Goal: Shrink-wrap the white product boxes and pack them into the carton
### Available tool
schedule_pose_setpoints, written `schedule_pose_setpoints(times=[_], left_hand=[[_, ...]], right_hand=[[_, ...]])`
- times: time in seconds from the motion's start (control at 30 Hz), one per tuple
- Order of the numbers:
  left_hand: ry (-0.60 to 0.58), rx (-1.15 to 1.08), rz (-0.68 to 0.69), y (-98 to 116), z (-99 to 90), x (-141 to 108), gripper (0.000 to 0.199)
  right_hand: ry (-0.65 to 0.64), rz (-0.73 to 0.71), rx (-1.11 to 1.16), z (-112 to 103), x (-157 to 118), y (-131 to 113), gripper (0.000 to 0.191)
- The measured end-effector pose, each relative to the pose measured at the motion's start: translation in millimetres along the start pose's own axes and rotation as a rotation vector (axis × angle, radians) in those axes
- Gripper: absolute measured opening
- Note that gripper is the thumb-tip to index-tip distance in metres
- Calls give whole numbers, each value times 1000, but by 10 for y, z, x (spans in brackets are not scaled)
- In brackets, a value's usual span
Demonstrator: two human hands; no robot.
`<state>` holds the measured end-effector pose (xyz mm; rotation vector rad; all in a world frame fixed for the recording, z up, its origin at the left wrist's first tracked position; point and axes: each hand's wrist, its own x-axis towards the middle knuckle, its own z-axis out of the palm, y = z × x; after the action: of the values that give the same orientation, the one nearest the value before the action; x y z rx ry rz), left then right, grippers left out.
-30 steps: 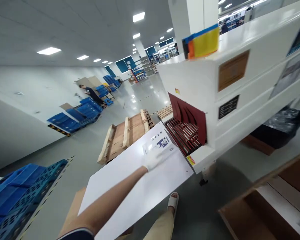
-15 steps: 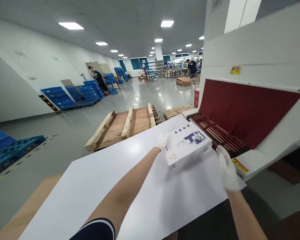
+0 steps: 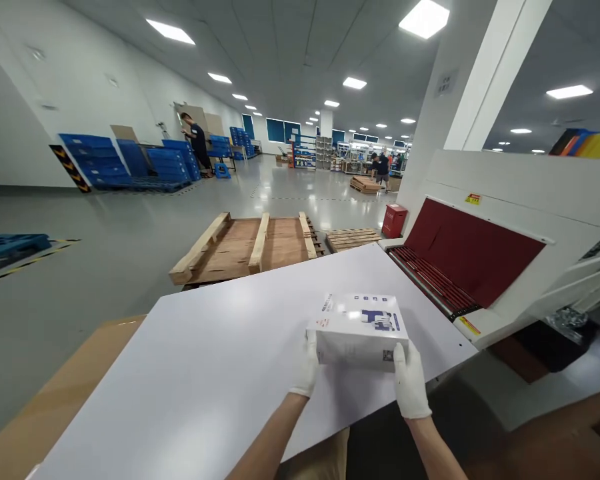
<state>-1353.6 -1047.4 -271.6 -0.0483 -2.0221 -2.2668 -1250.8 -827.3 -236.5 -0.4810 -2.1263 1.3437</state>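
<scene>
A white printed carton (image 3: 353, 323), wrapped in shiny film, is between my gloved hands above the white tabletop (image 3: 220, 347). Its top carries a blue product picture, and a small square code shows on the side facing me. My left hand (image 3: 306, 367) grips the carton's left end, and my right hand (image 3: 410, 383) grips the right end with the thumb on the near side. The far fingers of both hands are partly hidden by the carton. Whether its underside touches the table I cannot tell.
To the right stands a white machine (image 3: 510, 207) with a dark red curtain (image 3: 480, 247) and a roller conveyor (image 3: 430, 280) at the table's edge. Wooden pallets (image 3: 257, 243) lie beyond the table. A brown cardboard box (image 3: 90, 373) is at the left. Two people are farther back.
The carton has come away from the rollers toward me and turned. My right hand, apart from it before, now grips its right end; my left hand has moved nearer too.
</scene>
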Motion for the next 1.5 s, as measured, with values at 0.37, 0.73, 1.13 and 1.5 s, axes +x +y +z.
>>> schedule_pose_setpoints(times=[0.37, 0.73, 1.13, 1.5], left_hand=[[-221, 449, -23, 799, -332, 1124, 41], [-161, 638, 163, 917, -338, 874, 61], [-75, 851, 226, 1049, -106, 549, 98], [-140, 78, -80, 892, -509, 734, 75]], right_hand=[[-190, 7, 20, 8, 665, -635, 60], [-285, 82, 468, 131, 539, -429, 78], [-286, 93, 515, 183, 557, -351, 78], [-362, 128, 463, 114, 602, -402, 72]])
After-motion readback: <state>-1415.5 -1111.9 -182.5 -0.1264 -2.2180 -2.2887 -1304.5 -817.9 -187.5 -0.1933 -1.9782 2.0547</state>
